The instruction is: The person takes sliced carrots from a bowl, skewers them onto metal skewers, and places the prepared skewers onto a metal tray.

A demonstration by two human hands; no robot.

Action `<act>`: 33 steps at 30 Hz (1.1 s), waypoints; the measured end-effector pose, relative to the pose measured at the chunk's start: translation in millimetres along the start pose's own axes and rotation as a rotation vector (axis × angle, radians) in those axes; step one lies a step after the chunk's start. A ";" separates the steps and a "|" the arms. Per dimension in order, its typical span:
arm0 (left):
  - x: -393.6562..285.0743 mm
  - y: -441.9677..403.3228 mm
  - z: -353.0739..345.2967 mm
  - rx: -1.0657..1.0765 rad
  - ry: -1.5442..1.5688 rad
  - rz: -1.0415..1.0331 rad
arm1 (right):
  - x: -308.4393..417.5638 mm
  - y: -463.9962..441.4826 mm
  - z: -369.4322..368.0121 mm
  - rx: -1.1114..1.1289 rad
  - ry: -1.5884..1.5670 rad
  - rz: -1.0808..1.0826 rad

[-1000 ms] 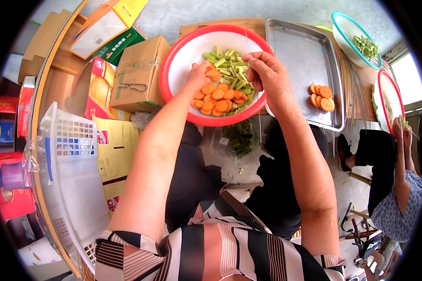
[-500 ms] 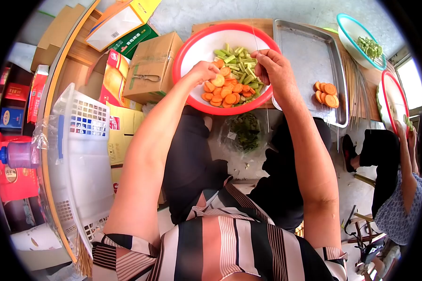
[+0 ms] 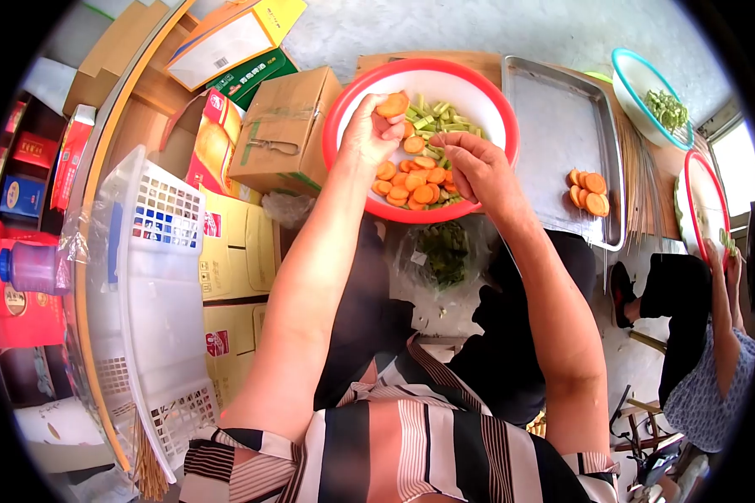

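My left hand (image 3: pixel 371 134) pinches a carrot slice (image 3: pixel 392 105) above the left side of a white basin with a red rim (image 3: pixel 337 109). My right hand (image 3: pixel 474 168) is closed with fingertips pinched together, over the basin's right side, on a thin skewer that barely shows now. Inside the basin lie several carrot slices (image 3: pixel 415 183) at the near side and cut green stalk pieces (image 3: pixel 434 116) behind them. To the right, a metal tray (image 3: pixel 554 109) carries a small group of carrot slices (image 3: pixel 589 192) in two rows.
Thin sticks (image 3: pixel 637 180) lie right of the tray. Beyond are a blue-rimmed bowl of greens (image 3: pixel 664 109) and another red-rimmed basin (image 3: pixel 703 201), where a co-worker's hands (image 3: pixel 721 256) are busy. A cardboard box (image 3: pixel 281 126) and a white plastic crate (image 3: pixel 164 310) stand left. Bagged greens (image 3: pixel 442 251) sit below.
My left hand has lifted a carrot slice from the pile and turned it upward. My right hand has moved lower and inward, and its skewer is harder to see. The view has shifted slightly.
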State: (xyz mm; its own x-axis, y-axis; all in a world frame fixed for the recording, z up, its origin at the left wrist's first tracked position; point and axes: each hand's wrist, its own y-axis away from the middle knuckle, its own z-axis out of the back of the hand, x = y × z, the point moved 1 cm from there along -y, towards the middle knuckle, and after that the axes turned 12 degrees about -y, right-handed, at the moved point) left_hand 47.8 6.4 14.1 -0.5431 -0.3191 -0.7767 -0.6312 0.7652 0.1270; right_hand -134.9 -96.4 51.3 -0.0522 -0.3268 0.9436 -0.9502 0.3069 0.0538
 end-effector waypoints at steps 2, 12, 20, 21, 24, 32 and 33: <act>-1.5 -4.7 5.0 -0.041 0.093 -0.015 | 1.1 1.6 -4.7 0.024 0.012 -0.001; -5.4 -3.8 4.2 -0.355 0.294 -0.022 | -1.3 8.1 -17.5 0.098 -0.006 -0.070; -7.7 -6.4 18.3 -0.288 0.227 -0.072 | -2.6 12.0 -17.9 0.085 -0.046 -0.055; -7.8 -6.1 18.5 -0.281 0.173 -0.039 | 1.3 11.1 -14.4 0.055 -0.057 -0.048; -4.3 -3.8 17.0 -0.229 0.099 0.018 | 10.2 10.7 -9.8 0.001 -0.044 -0.031; 5.2 -10.7 17.6 -0.327 0.255 0.076 | -2.4 11.9 -14.7 0.015 0.030 -0.091; 5.5 -12.1 17.3 -0.318 0.255 0.049 | -3.7 10.7 -14.3 0.015 0.031 -0.088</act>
State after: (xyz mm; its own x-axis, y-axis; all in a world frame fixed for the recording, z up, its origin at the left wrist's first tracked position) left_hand 62.1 5.0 -2.4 -0.6716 -0.4455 -0.5920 -0.7189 0.5849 0.3755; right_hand -140.4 -79.2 53.1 0.0412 -0.3244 0.9450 -0.9552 0.2647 0.1325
